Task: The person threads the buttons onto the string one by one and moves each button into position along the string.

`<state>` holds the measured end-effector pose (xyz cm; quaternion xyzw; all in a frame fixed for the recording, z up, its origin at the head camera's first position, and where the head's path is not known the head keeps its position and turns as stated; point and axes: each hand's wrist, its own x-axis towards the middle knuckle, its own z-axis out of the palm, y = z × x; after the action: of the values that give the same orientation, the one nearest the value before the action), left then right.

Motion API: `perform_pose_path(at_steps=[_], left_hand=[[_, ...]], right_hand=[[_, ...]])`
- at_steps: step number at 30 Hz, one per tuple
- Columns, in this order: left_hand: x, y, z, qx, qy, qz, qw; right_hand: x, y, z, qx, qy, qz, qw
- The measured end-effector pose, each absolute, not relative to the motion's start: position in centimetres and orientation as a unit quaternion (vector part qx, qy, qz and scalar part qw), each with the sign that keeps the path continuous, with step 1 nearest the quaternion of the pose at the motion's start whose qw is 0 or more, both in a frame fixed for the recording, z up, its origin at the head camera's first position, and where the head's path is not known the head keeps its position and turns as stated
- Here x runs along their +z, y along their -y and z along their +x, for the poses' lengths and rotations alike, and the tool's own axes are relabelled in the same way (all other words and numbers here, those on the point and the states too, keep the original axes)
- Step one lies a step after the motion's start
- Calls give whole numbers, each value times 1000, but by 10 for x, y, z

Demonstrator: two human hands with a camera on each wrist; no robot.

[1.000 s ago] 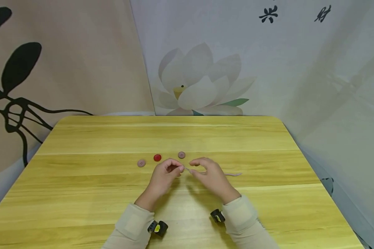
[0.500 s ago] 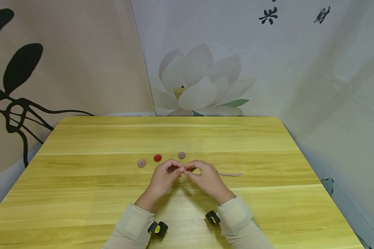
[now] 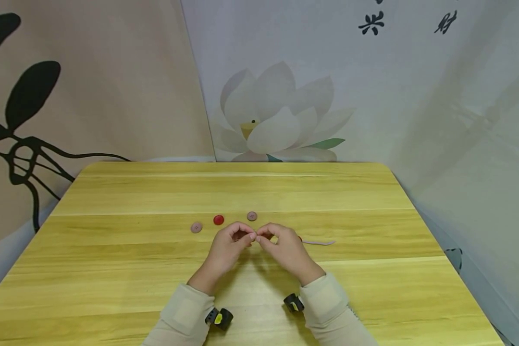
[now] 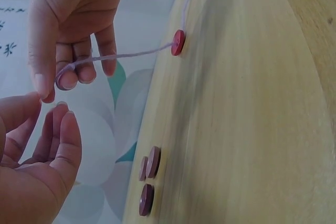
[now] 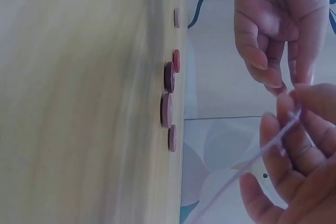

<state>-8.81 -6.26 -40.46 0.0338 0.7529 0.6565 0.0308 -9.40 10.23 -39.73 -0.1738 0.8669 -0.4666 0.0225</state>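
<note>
Head view showed the left hand [image 3: 225, 246] and the right hand [image 3: 288, 247] meeting at their fingertips, left of the threaded red button [image 4: 178, 42], which rested on the table [image 3: 380, 298], mostly hidden behind the right hand. The right thumb and finger pinched the cord [image 4: 131, 54]; the left thumb and finger were also pinched together, seemingly on its end, though the tip was lost between them. By the look of it, the work was at an early stage: one button appeared to be on the cord, whose tail lay right of that button, and five were off it. Left of the threaded red button lay a pale pink button [image 3: 196, 227], a loose red button [image 3: 218, 219] and a mauve button [image 3: 252, 216]; the right wrist view added a dark purple button [image 5: 169, 77] and a broad pink button [image 5: 166, 110], also on its left. The cord was pale lilac and slightly fuzzy; the buttons were smooth, round, thick-edged discs, probably plastic; the table was yellow and wood-grained.
</note>
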Motion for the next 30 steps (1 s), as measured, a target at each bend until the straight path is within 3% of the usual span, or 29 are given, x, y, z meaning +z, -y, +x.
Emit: perform_pose_path(at_steps=[13, 30], left_hand=[[-401, 71, -89, 657, -752, 32, 36], [-388, 107, -105, 614, -789, -29, -1]], right_hand=[[-397, -105, -94, -477, -860, -178, 22], [-400, -111, -95, -481, -861, -165, 7]])
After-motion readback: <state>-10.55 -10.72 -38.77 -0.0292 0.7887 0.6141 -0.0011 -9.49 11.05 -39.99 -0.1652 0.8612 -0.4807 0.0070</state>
